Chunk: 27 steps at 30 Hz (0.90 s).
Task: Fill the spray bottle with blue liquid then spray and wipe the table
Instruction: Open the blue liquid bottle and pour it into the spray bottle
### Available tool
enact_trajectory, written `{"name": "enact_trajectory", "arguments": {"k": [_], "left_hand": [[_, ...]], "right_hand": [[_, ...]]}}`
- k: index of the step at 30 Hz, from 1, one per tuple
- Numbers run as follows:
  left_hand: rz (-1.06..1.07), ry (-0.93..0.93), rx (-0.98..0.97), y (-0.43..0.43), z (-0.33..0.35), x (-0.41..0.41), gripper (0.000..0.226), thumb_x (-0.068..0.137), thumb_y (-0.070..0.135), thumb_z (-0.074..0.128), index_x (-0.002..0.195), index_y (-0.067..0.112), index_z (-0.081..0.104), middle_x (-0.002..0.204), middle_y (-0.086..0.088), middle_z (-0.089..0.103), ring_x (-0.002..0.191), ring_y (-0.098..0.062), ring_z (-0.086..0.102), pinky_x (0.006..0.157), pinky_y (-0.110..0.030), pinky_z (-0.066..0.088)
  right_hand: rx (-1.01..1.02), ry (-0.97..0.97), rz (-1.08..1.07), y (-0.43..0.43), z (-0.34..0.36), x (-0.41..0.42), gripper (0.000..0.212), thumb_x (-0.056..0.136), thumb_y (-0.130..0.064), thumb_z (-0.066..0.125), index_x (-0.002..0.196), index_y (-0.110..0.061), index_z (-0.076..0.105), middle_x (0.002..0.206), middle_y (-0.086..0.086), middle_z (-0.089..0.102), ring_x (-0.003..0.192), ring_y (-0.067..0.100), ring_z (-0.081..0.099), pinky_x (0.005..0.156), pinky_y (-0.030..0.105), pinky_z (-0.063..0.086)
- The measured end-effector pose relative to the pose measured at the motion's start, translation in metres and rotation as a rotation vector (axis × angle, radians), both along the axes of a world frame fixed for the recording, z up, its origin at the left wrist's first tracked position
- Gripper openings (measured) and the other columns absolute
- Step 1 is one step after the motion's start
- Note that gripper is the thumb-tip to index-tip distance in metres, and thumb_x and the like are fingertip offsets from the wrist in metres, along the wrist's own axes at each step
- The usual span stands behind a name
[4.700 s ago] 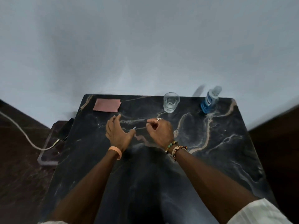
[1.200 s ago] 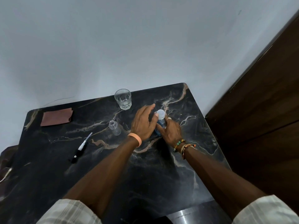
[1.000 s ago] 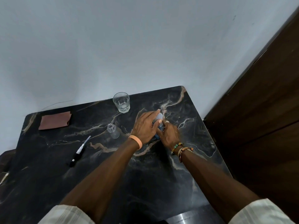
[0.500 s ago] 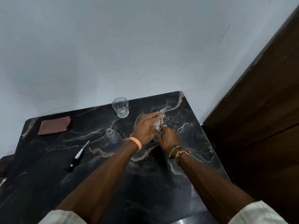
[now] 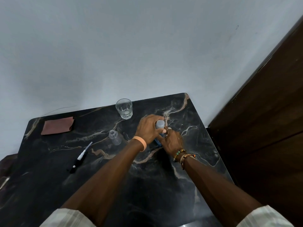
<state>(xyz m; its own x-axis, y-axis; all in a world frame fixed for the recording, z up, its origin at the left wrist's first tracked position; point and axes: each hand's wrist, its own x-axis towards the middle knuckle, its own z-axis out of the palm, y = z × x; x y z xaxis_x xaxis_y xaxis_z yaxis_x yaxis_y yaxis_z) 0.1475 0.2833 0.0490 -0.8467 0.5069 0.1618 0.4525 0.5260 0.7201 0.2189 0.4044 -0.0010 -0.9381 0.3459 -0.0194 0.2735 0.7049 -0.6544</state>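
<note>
A bottle of blue liquid (image 5: 158, 141) with a pale cap (image 5: 160, 124) stands on the black marble table (image 5: 147, 185), right of centre. My left hand (image 5: 149, 128) grips the cap from the left, fingers curled over its top. My right hand (image 5: 172, 140) holds the bottle's body from the right and hides most of it. A small clear spray bottle (image 5: 115, 137) stands uncapped to the left. Its sprayer head with dip tube (image 5: 80, 158) lies flat farther left. A reddish-brown cloth (image 5: 57, 125) lies at the far left corner.
A drinking glass (image 5: 124, 108) with some clear liquid stands near the table's back edge, just behind my left hand. A pale wall runs behind the table. A dark wooden door (image 5: 262, 120) stands close to the right edge.
Since 4.7 s ago the spray bottle's head has been laid down and both hands have moved to the blue-liquid bottle. Over the last second my left fingers closed round its cap.
</note>
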Motion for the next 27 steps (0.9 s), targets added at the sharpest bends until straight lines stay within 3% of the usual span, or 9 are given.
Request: {"name": "enact_trajectory", "arguments": {"k": [4,6,10,14,19,23,27], "left_hand": [[-0.064,-0.016,-0.001,-0.003,0.001,0.001,0.056,0.070,0.017,0.081,0.123,0.020,0.066,0.124,0.002,0.065,0.111,-0.012,0.059,0.099,-0.031,0.047],[-0.068,-0.008,0.011,-0.004,-0.001,0.002,0.050,0.073,0.012,0.079,0.122,0.017,0.068,0.121,-0.002,0.068,0.107,-0.015,0.062,0.096,-0.036,0.051],[-0.009,-0.015,-0.020,-0.006,0.000,-0.001,0.042,0.069,0.023,0.085,0.108,0.020,0.071,0.108,0.002,0.068,0.095,-0.015,0.062,0.086,-0.039,0.053],[-0.070,-0.039,0.012,-0.006,0.002,0.000,0.053,0.070,0.022,0.082,0.120,0.023,0.067,0.120,0.004,0.064,0.107,-0.013,0.060,0.095,-0.037,0.050],[-0.018,-0.035,-0.038,-0.007,0.002,-0.004,0.045,0.066,0.026,0.086,0.107,0.020,0.069,0.105,0.004,0.067,0.092,-0.014,0.061,0.085,-0.038,0.053],[-0.113,-0.028,-0.054,-0.011,0.004,-0.002,0.063,0.072,0.024,0.080,0.132,0.024,0.058,0.128,0.002,0.060,0.114,-0.014,0.056,0.101,-0.032,0.045],[-0.039,-0.026,-0.020,-0.008,0.004,-0.003,0.036,0.069,0.021,0.084,0.103,0.020,0.071,0.103,0.002,0.071,0.088,-0.014,0.062,0.083,-0.041,0.054]], "right_hand": [[0.000,-0.022,-0.013,0.001,-0.001,0.000,0.040,0.087,-0.058,0.051,0.098,-0.020,0.061,0.080,0.001,0.067,0.072,0.022,0.064,0.067,0.040,0.056],[0.007,-0.030,-0.017,0.000,-0.002,0.000,0.039,0.087,-0.060,0.052,0.100,-0.023,0.060,0.076,-0.002,0.065,0.068,0.019,0.062,0.065,0.037,0.055],[0.017,0.000,-0.001,0.000,-0.002,0.000,0.045,0.088,-0.056,0.055,0.120,-0.024,0.057,0.089,-0.001,0.068,0.076,0.018,0.064,0.068,0.035,0.055],[0.004,0.012,0.006,0.001,-0.003,0.000,0.047,0.085,-0.061,0.049,0.111,-0.024,0.059,0.084,-0.002,0.067,0.074,0.019,0.064,0.065,0.033,0.053],[0.021,0.005,0.001,0.002,-0.006,-0.002,0.045,0.086,-0.058,0.055,0.117,-0.026,0.057,0.089,-0.002,0.069,0.076,0.017,0.064,0.068,0.035,0.055],[0.011,0.013,-0.008,0.002,-0.008,-0.003,0.040,0.083,-0.062,0.052,0.102,-0.026,0.058,0.080,-0.003,0.067,0.070,0.018,0.063,0.064,0.037,0.055],[0.003,0.021,-0.017,0.000,-0.010,-0.003,0.044,0.084,-0.057,0.059,0.116,-0.027,0.058,0.084,-0.006,0.066,0.072,0.014,0.063,0.065,0.034,0.055]]}}
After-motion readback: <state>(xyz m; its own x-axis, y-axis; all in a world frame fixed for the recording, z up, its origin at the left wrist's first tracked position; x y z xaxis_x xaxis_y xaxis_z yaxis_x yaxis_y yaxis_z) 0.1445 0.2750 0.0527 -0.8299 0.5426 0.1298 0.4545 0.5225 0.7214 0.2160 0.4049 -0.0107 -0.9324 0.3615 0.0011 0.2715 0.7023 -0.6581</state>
